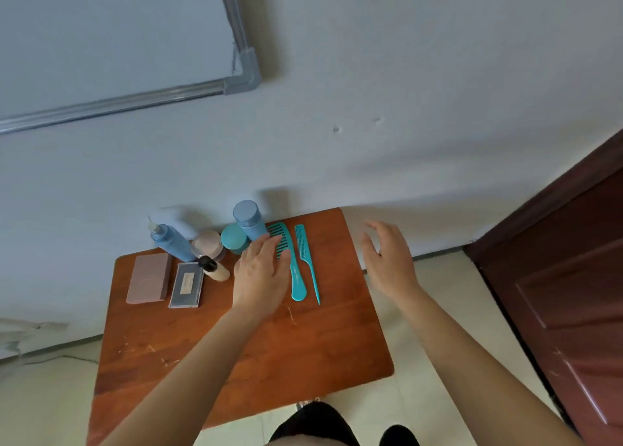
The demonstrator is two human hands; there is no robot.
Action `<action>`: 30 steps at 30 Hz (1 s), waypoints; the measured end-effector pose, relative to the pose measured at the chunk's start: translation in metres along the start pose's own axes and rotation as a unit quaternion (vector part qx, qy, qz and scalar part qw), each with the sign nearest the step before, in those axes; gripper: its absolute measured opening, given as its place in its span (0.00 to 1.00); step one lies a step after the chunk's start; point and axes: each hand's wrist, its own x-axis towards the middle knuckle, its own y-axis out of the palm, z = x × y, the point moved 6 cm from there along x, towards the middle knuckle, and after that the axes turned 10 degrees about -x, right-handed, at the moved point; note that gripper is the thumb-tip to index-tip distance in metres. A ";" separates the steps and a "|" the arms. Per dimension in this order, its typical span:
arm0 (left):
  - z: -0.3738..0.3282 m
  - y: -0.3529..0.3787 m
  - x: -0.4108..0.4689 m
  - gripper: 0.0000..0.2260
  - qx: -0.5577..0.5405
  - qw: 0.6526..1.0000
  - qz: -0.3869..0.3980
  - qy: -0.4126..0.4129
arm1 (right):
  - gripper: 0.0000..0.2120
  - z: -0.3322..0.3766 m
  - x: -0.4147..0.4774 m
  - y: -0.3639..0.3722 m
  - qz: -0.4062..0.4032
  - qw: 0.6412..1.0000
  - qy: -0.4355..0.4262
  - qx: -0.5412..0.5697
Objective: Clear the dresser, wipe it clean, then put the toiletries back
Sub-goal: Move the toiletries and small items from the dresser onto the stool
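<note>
A small orange-brown wooden dresser top (269, 351) stands against the wall. Along its back sit a blue pump bottle (173, 241), a pale pink jar (209, 243), a teal jar (234, 238) and a tall blue bottle (249, 219). In front lie a mauve box (150, 278), a grey-blue palette (187, 285) and a small beige bottle with a black cap (214, 268). Two teal combs lie side by side: a wide-tooth comb (293, 263) and a tail comb (306, 260). My left hand (261, 273) lies flat, fingertips on the wide-tooth comb's teeth. My right hand (391, 260) hovers open past the dresser's right edge.
A whiteboard with a grey frame (236, 85) hangs on the pale wall above left. A dark brown door (573, 294) stands at the right. Pale tiled floor (438, 277) surrounds the dresser, and my dark-clothed legs (313, 425) show at the bottom.
</note>
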 end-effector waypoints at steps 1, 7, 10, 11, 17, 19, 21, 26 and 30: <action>-0.017 -0.005 -0.008 0.19 -0.012 1.000 -0.015 0.015 | 0.18 -0.002 -0.008 -0.021 -0.017 1.000 -0.019 0.007; -0.147 -0.014 -0.057 0.21 -0.080 0.984 -0.061 0.148 | 0.18 -0.038 -0.068 -0.159 -0.177 0.980 -0.084 -0.021; -0.215 -0.002 -0.080 0.24 -0.092 0.970 -0.045 0.220 | 0.18 -0.066 -0.105 -0.221 -0.238 0.969 -0.053 -0.029; -0.238 0.004 -0.089 0.25 -0.091 0.964 -0.032 0.247 | 0.19 -0.076 -0.119 -0.239 -0.260 0.964 -0.036 -0.030; -0.361 0.058 -0.153 0.28 -0.072 0.893 0.070 0.439 | 0.19 -0.137 -0.235 -0.320 -0.394 0.910 0.087 -0.100; -0.392 0.083 -0.183 0.27 -0.069 0.857 0.113 0.499 | 0.19 -0.154 -0.287 -0.334 -0.433 0.881 0.140 -0.130; -0.421 0.111 -0.223 0.27 -0.069 0.815 0.159 0.553 | 0.18 -0.170 -0.349 -0.341 -0.465 0.847 0.204 -0.155; -0.456 0.178 -0.362 0.28 -0.073 0.707 0.271 0.649 | 0.20 -0.194 -0.519 -0.337 -0.512 0.751 0.357 -0.217; -0.455 0.207 -0.489 0.25 -0.069 0.616 0.349 0.703 | 0.24 -0.194 -0.647 -0.323 -0.544 0.664 0.445 -0.254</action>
